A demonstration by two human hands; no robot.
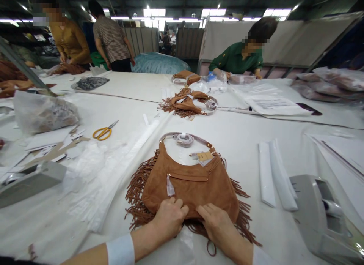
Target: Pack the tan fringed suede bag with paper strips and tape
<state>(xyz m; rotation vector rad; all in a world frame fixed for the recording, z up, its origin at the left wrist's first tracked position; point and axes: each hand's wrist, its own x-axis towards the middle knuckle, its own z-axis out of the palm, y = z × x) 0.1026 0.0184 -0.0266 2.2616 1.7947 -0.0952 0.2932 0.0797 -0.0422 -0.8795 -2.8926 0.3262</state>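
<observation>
A brown suede handbag (187,185) with long fringe lies flat on the table in front of me. Its strap (199,138) arches away from me, with a wrapped coil beside it and a paper tag (205,156) at the right. A zip with a wrapped pull (170,186) crosses its front. My left hand (170,215) is closed on the bag's near edge, left of the middle. To its right, my right hand (214,221) grips the same edge with curled fingers. The fingertips of both hands are partly hidden against the bag.
Yellow-handled scissors (104,133) lie at the left. Tape dispensers (31,179) (324,215) stand on both sides, with folded white strips (274,174) near the right one. More fringed bags (189,101) lie farther off. Co-workers (241,54) stand around the far side of the table.
</observation>
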